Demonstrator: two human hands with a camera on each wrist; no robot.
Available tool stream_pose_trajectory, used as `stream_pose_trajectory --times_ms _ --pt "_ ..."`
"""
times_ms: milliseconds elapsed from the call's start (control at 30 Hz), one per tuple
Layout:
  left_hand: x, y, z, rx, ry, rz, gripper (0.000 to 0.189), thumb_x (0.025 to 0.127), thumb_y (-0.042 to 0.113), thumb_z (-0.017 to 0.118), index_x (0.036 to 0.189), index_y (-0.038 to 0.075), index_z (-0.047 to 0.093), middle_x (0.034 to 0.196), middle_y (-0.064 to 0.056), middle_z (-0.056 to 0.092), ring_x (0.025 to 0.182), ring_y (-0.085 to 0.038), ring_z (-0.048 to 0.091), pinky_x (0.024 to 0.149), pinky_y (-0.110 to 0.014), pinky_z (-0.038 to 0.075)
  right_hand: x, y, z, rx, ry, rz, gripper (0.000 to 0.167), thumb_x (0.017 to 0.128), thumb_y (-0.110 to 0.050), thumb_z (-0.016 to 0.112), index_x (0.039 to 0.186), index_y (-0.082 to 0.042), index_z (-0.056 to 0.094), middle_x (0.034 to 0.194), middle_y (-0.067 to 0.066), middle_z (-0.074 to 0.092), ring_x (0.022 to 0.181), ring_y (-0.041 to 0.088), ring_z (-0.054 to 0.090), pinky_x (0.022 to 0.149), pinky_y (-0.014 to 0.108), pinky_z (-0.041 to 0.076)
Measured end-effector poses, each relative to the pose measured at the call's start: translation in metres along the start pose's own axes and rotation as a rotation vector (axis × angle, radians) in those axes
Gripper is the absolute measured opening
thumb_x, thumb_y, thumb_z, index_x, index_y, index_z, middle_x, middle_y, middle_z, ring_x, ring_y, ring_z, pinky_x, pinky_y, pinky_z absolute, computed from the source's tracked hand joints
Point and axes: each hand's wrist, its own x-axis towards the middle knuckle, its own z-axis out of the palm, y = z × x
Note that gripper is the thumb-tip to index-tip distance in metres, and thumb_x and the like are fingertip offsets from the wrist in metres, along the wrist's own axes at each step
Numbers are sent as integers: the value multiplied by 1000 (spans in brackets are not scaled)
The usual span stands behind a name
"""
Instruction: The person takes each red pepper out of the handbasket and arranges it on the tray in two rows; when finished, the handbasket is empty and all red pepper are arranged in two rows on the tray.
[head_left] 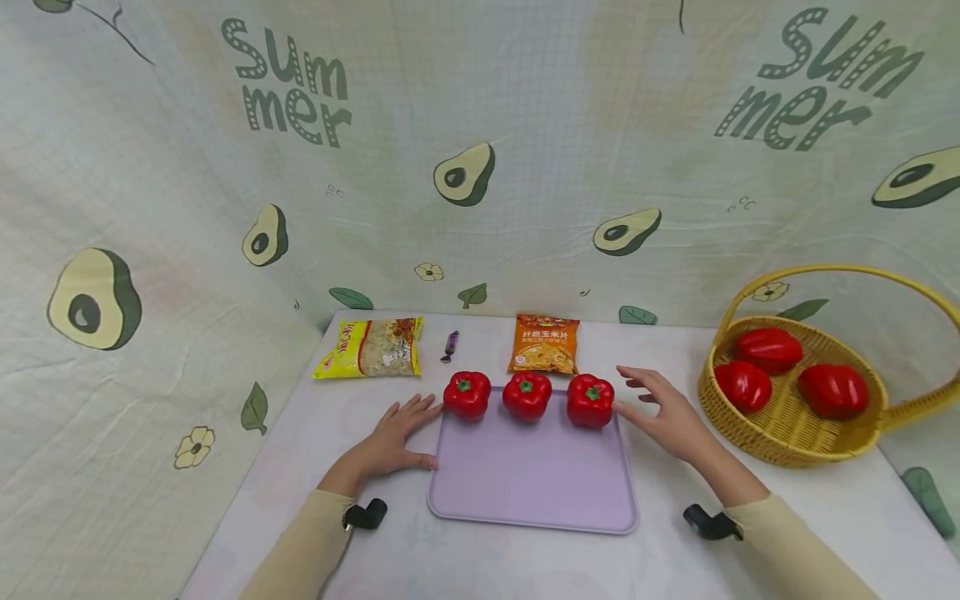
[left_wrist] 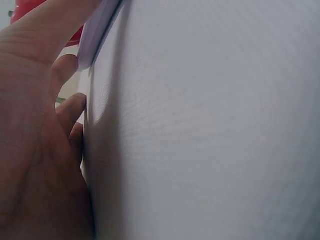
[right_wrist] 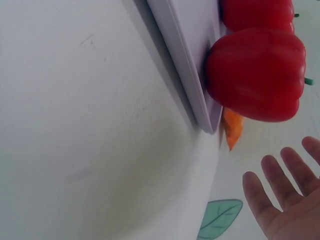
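Three red bell peppers (head_left: pixel 527 396) stand in a row along the far side of a lilac tray (head_left: pixel 532 475). At the tray's left edge is my left hand (head_left: pixel 393 437), fingers spread and thumb tip at the rim. Its index fingertip is close to the left bell pepper (head_left: pixel 467 395); whether they touch I cannot tell. My right hand (head_left: pixel 663 414) is beside the right bell pepper (head_left: pixel 590 401), fingers apart and nothing held. In the right wrist view, the fingers (right_wrist: pixel 280 182) are extended near that bell pepper (right_wrist: pixel 255 75). Only part of the left hand (left_wrist: pixel 35 125) shows in the left wrist view.
A yellow wicker basket (head_left: pixel 708 392) with three red bell peppers stands at the right, its handle arching upward. Behind the tray lie a yellow snack bag (head_left: pixel 375 348), a small purple-wrapped candy (head_left: pixel 450 346) and an orange snack bag (head_left: pixel 546 343). A printed cloth hangs behind the table.
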Motion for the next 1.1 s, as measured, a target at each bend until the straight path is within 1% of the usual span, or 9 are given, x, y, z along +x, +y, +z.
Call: stream_pose_trajectory --times_ms 200,333,500,700,767,833,933,1000,1100 --pt "1 -2 0 4 -1 4 96 80 60 77 160 24 37 169 -5 23 157 -33 8 123 -61 -1 -7 1 -11 -10 2 15 63 98 -33 70 152 -11 45 146 19 49 128 38 51 100 62 49" --pt "1 -2 0 4 -3 8 96 80 60 78 159 23 37 169 -5 23 157 -33 8 123 -61 -1 -12 4 -19 -30 17 -9 62 98 -34 69 151 -9 46 145 20 51 126 38 52 98 61 50" --pt "1 -2 0 9 -4 14 97 80 60 78 159 23 37 169 -5 23 156 -33 9 123 -61 0 -19 6 -30 -70 36 -17 61 98 -29 70 150 -7 47 144 21 52 124 38 54 96 62 51" --pt "2 -2 0 5 -9 0 97 79 60 78 160 25 36 169 -4 22 157 -32 8 123 -61 -1 -26 7 -47 -111 63 16 62 98 -34 70 149 -7 48 141 21 54 122 39 55 94 59 53" --pt "2 -1 0 5 -13 -3 97 80 60 78 160 25 36 169 -3 22 157 -31 8 123 -60 -1 -29 8 -54 -115 66 28 63 98 -35 70 149 -7 48 140 22 54 121 40 54 93 46 58" --pt "2 -1 0 4 -11 3 96 80 59 78 159 24 37 169 -4 23 157 -32 8 123 -61 -1 -32 10 -61 -121 75 32 62 97 -35 70 149 -7 48 138 22 55 120 38 55 89 26 57" --pt "1 0 0 1 -10 5 96 80 59 78 159 24 37 169 -5 23 157 -32 8 123 -61 -1 -36 16 -71 -130 96 25 61 97 -32 70 148 -6 49 136 21 55 117 31 54 83 4 43" --pt "1 0 -1 0 -6 8 96 80 59 78 159 24 37 169 -5 23 157 -33 9 123 -61 -1 -38 20 -77 -126 109 12 60 97 -28 71 148 -5 49 135 21 56 114 29 52 81 -1 39" --pt "1 1 -1 2 -5 10 96 80 58 78 159 23 37 169 -5 23 156 -33 9 123 -61 -1 -41 25 -87 -133 115 14 59 98 -25 71 147 -2 48 134 24 54 115 34 51 79 -2 37"
